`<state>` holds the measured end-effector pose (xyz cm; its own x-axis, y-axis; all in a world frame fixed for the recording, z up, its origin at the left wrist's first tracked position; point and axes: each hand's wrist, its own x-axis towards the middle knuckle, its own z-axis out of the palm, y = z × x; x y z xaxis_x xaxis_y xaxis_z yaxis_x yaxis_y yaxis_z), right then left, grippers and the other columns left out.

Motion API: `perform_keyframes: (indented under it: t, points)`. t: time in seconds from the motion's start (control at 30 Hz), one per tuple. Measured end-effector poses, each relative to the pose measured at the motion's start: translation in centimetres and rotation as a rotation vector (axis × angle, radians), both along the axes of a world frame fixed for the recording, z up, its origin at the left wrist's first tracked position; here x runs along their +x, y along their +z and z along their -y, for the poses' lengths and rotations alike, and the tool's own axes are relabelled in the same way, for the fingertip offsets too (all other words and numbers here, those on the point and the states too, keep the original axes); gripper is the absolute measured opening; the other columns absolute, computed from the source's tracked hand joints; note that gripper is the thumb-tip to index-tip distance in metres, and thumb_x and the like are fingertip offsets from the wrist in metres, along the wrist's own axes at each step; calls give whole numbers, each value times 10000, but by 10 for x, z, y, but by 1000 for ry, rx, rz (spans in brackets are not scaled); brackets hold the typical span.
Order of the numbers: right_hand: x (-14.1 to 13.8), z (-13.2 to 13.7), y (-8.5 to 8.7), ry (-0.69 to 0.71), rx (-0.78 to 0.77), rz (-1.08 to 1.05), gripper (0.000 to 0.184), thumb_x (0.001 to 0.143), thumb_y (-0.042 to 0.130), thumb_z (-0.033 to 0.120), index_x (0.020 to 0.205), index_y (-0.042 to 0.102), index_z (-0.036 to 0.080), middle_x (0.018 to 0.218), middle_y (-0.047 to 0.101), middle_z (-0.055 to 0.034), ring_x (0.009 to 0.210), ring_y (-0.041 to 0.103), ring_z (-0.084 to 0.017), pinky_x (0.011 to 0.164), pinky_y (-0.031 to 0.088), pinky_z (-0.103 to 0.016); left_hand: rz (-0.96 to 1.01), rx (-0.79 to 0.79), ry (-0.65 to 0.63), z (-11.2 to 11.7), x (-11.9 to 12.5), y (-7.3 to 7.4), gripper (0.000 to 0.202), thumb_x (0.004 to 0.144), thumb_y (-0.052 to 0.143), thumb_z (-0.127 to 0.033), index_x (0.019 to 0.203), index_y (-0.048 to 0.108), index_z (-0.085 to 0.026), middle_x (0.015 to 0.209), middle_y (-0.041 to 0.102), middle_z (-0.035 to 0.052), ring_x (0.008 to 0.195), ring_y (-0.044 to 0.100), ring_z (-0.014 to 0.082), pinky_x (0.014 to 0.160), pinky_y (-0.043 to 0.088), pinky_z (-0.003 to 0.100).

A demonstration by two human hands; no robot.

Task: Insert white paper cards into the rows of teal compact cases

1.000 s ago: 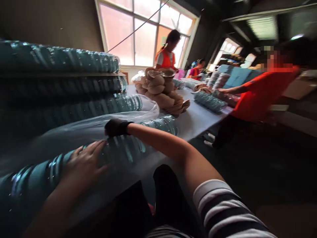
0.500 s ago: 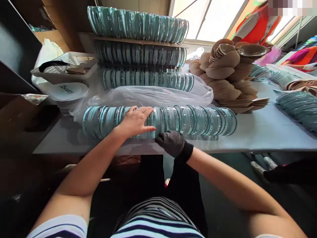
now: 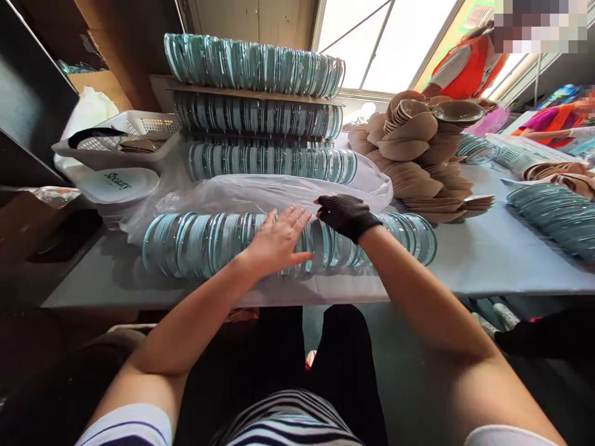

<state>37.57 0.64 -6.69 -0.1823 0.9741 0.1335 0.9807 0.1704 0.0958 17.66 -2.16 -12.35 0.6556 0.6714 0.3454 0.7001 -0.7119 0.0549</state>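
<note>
A long row of teal-rimmed glass discs (image 3: 195, 241) lies on its side along the front of the grey table (image 3: 488, 260). My bare left hand (image 3: 277, 240) rests flat on top of the row near its middle, fingers spread. My right hand (image 3: 344, 214), in a dark knit glove, lies over the row just right of it, its fingers reaching onto the clear plastic sheet (image 3: 260, 193) behind. Whether they pinch the sheet is unclear.
More rows of the same discs (image 3: 253, 65) are stacked behind, with cardboard between layers. A heap of tan discs (image 3: 413, 155) sits right of them. A white basket (image 3: 125, 130) stands at the left. A person in orange (image 3: 469, 62) works at the far end.
My gloved right hand has moved from the front edge of the row up over its top to the plastic sheet. My left hand has shifted slightly right along the row.
</note>
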Motion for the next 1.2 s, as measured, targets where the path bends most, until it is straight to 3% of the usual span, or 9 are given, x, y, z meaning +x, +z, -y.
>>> perform_keyframes:
  t: [0.1, 0.2, 0.33, 0.43, 0.57, 0.73, 0.9, 1.0, 1.2]
  points:
    - [-9, -56, 17, 121, -370, 111, 424, 827, 619, 220, 1248, 658, 213, 1170, 702, -70, 1014, 655, -197, 798, 464, -253, -14, 12, 6, -2, 13, -6, 756, 858, 545, -592, 1477, 364, -196, 1516, 420, 111, 1406, 351, 298, 1158, 248, 525]
    - [-22, -77, 20, 278, -492, 216, 425, 771, 622, 120, 1182, 697, 200, 1074, 732, -39, 938, 670, -163, 772, 461, -225, -17, 36, 10, -2, 13, -9, 766, 837, 571, -594, 1466, 381, -200, 1507, 432, 109, 1398, 354, 304, 1155, 249, 527]
    - [-28, -69, 23, 265, -463, 361, 424, 713, 686, 146, 1131, 720, 212, 1034, 735, -47, 934, 673, -197, 771, 460, -260, -32, 26, -2, -1, 11, -8, 756, 846, 560, -587, 1467, 377, -196, 1512, 426, 108, 1398, 348, 295, 1156, 231, 520]
    - [-20, -63, 20, 264, -403, 296, 405, 727, 696, 203, 1131, 710, 233, 1028, 734, -41, 924, 674, -201, 736, 452, -261, -13, 19, -1, -1, 11, -7, 744, 847, 562, -578, 1462, 382, -199, 1509, 430, 106, 1390, 360, 293, 1157, 222, 513]
    - [-4, -54, 9, 298, -254, 175, 252, 818, 586, 190, 1022, 733, 209, 989, 739, -42, 925, 670, -184, 737, 434, -248, 5, 7, -9, -1, 11, -7, 717, 851, 562, -558, 1445, 400, -192, 1502, 439, 102, 1380, 377, 291, 1154, 221, 508]
    - [-8, -12, 1, 311, -129, 148, 240, 853, 541, 228, 999, 720, 162, 983, 732, -93, 924, 666, -228, 721, 419, -273, -2, -33, 3, -2, 12, -4, 702, 849, 568, -551, 1445, 400, -220, 1507, 434, 95, 1379, 375, 288, 1146, 221, 494]
    - [-6, 25, -2, 240, -28, 27, 260, 886, 493, 224, 1027, 708, 188, 1044, 722, -75, 950, 661, -220, 753, 430, -277, -24, -39, 4, -5, 11, -3, 678, 847, 572, -556, 1419, 435, -218, 1518, 417, 91, 1380, 377, 279, 1137, 241, 481]
    - [10, 18, 0, 106, 28, -40, 288, 909, 480, 247, 1097, 692, 198, 1078, 720, -69, 992, 657, -212, 794, 442, -272, -20, 3, 12, -3, 11, -5, 732, 837, 571, -568, 1451, 397, -208, 1515, 422, 92, 1382, 376, 278, 1143, 234, 486]
    - [8, -18, 6, 72, -172, -12, 359, 891, 543, 272, 1231, 647, 225, 1205, 687, -56, 1091, 636, -192, 859, 456, -253, -23, 45, 26, -2, 12, -10, 732, 841, 538, -589, 1456, 398, -217, 1512, 430, 91, 1383, 377, 277, 1134, 252, 486]
